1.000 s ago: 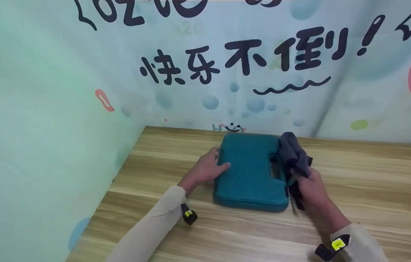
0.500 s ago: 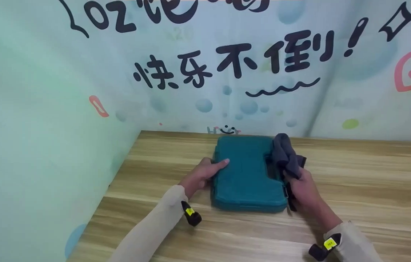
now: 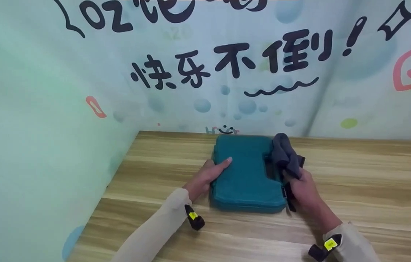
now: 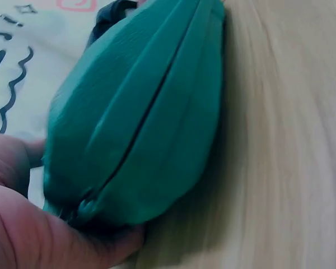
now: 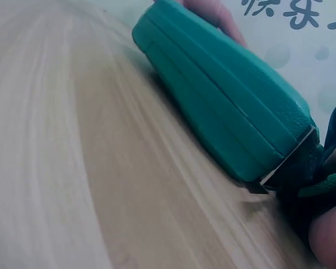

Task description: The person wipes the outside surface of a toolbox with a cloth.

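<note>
A closed teal plastic carrying case (image 3: 243, 171) lies on the wooden table, its handle side to the right. My left hand (image 3: 207, 176) grips its left edge, thumb on the lid and fingers at the underside, as the left wrist view shows with the case wall (image 4: 140, 117). At the handle side, my right hand (image 3: 305, 187) holds a dark grey-blue cloth (image 3: 285, 154), which covers part of the handle. In the right wrist view only a bit of the right hand (image 5: 330, 230) shows, close to the case's latch corner (image 5: 297, 157). Whether it also grips the handle is hidden.
The wood-grain table (image 3: 365, 189) reaches back to a printed cloth backdrop (image 3: 176, 105) right behind the case. A pale green side wall (image 3: 45, 145) bounds the left. Black wrist cameras sit on the left cuff (image 3: 194, 218) and the right cuff (image 3: 323, 249).
My left hand has shifted its hold on the left edge, its thumb now lying further across the lid. The right hand keeps hold of the cloth. The head view has turned slightly.
</note>
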`<state>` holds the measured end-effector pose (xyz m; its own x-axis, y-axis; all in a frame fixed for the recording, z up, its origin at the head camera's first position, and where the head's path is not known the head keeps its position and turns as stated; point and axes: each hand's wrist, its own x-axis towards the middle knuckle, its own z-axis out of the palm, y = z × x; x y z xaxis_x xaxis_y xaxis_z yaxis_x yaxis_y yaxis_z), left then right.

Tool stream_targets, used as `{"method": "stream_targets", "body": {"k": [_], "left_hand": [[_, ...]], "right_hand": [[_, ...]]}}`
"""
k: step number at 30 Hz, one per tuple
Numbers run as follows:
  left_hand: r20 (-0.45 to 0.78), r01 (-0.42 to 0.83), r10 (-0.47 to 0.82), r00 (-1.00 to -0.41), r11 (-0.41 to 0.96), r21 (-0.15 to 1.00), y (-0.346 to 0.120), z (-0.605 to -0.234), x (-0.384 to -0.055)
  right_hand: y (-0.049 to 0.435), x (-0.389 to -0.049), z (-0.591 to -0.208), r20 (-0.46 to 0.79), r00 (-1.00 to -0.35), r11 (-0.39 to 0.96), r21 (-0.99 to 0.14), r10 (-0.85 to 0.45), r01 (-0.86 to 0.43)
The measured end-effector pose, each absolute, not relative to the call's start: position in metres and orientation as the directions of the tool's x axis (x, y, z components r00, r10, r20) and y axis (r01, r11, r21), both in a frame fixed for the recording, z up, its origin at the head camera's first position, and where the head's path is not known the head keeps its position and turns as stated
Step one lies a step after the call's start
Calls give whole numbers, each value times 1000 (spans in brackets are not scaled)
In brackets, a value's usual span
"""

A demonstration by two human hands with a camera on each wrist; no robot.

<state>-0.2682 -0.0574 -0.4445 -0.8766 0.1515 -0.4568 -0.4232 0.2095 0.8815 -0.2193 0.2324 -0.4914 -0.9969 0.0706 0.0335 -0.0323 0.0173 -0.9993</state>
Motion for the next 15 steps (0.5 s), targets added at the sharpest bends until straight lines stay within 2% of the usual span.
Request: {"method": "stream_targets", "body": {"k": [3, 7, 10, 13, 15], "left_hand": [[-426, -394, 108, -898, 231, 890, -53, -444, -267], [-415, -396, 70, -907, 192, 898, -50, -445, -263], [-434, -426, 91, -896, 94, 900, -51, -447, -258], [-446, -456, 158, -881, -35, 889, -51, -445, -253], [-435, -464, 220, -873, -106, 879, -48, -441, -249]], "right_hand": [[235, -220, -488, -27, -998, -99, -995, 62, 21], [237, -221, -485, -106, -993, -205, -974, 61, 91], [237, -222, -483, -160, -985, -318, -939, 63, 133], [236, -222, -480, -223, -974, -521, -835, 32, 174], [236, -222, -479, -238, -971, -599, -780, 17, 181]]}}
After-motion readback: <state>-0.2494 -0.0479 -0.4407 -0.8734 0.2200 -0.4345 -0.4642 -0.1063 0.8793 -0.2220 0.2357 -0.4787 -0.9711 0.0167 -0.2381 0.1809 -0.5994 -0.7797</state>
